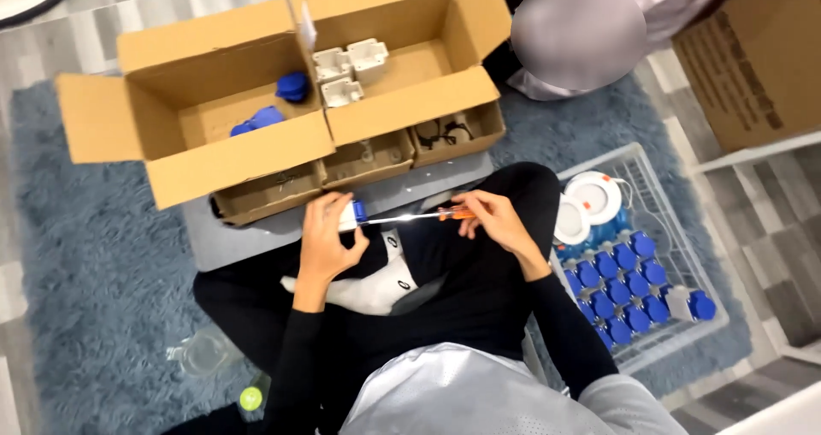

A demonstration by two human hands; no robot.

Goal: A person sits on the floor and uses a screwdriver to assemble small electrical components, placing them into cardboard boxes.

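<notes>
The person sits with the legs crossed, and both arms in long black sleeves reach forward over the lap, with the elbows bent. The left hand (327, 234) is raised with the palm turned inward and the fingers curled closed around something small. The right hand (496, 219) is a little apart from it, at about the same height, with the fingers pinched together and the wrist bent slightly.

Blue caps (623, 290), grey rug (94, 255) (orange screwdriver (428, 216))
</notes>
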